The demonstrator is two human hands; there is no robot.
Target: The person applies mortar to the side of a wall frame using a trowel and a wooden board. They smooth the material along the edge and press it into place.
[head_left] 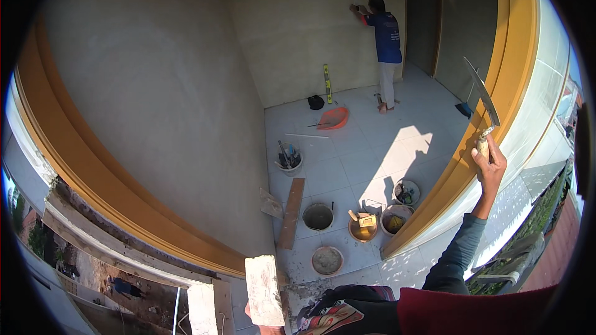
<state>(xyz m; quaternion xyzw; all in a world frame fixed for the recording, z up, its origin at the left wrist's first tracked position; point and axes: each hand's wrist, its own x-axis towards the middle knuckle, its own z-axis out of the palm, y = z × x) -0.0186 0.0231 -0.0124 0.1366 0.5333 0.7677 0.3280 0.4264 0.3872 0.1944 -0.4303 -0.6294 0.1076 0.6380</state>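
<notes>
Red cloth (pixel 472 309), two hands (pixel 491 165) with one block (pixel 264 288), one trowel (pixel 488 102)

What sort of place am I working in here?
Probably a room under construction or renovation: the bare, plaster-like walls, a bucket of grey mix on the tiled floor, and the trowel in your right hand suggest it.

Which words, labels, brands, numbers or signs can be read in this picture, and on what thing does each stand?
No text is readable here.
Co-worker's blue shirt: pale print on the back, too small to read.
Yellow-green level: dark markings, too small to read.
Printed cloth at the lower edge: design too blurred to tell whether it holds letters.
Trowel in the right hand: no print seen.
</notes>
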